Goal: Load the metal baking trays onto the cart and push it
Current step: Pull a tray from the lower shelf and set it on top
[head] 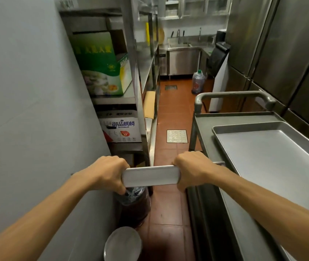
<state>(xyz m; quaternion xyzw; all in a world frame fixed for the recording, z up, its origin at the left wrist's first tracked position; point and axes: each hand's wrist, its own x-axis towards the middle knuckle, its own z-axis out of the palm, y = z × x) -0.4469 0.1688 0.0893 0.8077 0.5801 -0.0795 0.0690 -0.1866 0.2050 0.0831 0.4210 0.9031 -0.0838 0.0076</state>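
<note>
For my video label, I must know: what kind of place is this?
Most likely a commercial kitchen's storage aisle: a steel cart carrying a flat metal baking tray, tall steel shelving with cardboard boxes, and a stainless sink counter at the far end.

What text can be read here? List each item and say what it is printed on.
"御品麒麟": white box on the lower rack shelf.
"12": red badge on the same box; the line under the name is too blurred to read.
Yellow characters on the green box on the shelf above: too blurred to read.
Label on the floor jug: too small to read.
Held metal tray and tray on the cart: no text.
</note>
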